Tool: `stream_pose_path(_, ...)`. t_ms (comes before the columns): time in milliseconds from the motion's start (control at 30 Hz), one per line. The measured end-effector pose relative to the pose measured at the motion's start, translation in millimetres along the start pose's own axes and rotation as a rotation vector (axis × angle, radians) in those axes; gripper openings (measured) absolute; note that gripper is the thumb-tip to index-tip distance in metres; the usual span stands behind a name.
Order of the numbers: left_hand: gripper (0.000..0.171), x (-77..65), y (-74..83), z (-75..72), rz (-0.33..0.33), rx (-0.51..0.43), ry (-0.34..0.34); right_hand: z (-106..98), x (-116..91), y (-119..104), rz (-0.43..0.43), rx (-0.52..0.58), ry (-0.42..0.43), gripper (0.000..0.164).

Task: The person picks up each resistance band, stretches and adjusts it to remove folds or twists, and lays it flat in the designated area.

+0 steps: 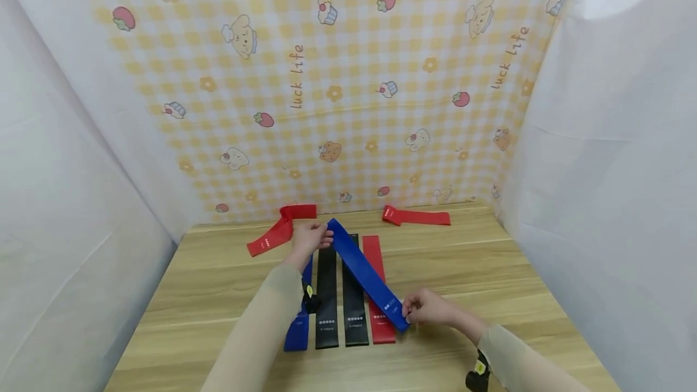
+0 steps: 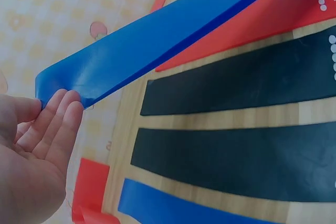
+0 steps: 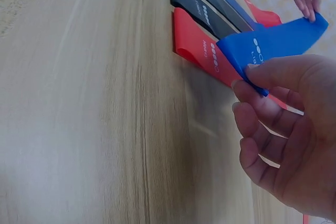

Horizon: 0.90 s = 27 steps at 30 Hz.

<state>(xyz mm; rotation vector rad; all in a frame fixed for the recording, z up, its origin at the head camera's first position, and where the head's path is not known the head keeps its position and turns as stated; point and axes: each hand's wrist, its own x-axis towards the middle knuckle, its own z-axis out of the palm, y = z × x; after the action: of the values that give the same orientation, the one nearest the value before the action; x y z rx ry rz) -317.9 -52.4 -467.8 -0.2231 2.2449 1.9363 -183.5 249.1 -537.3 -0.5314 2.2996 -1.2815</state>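
A blue resistance band (image 1: pixel 363 268) marked "Light" is stretched out flat at a slant above the table. My left hand (image 1: pixel 312 239) pinches its far end between thumb and fingers, as the left wrist view also shows. At the near end, my right hand (image 3: pixel 294 114) pinches a lower corner with thumb and forefinger, the other fingers loosely curled. Below the held band lie a red band (image 1: pixel 385 325) and two black bands, the right one (image 1: pixel 356 319) partly covered by it and the left one (image 1: pixel 327 307) beside it. Left of these is another blue band (image 1: pixel 296 334), partly hidden by the left arm.
A twisted red band (image 1: pixel 278 233) lies at the back left of the wooden table (image 1: pixel 463 271). Another red band (image 1: pixel 419 217), folded at one end, is at the back right. A checked cloth (image 1: pixel 337 120) hangs behind, with white sheets (image 1: pixel 610 168) at both sides.
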Motion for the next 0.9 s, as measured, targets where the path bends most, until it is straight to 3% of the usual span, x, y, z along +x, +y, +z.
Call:
stream_pose_path(300,0.03,6.5,7.7,20.9,0.082,0.014,-0.03,7,-4,-3,0.002,-0.009,-0.04,0.013)
stream_pose_path(900,0.026,1.0,20.7,59.3,0.16,-0.004,-0.09,13,-8,5,0.047,-0.009,0.026,0.011)
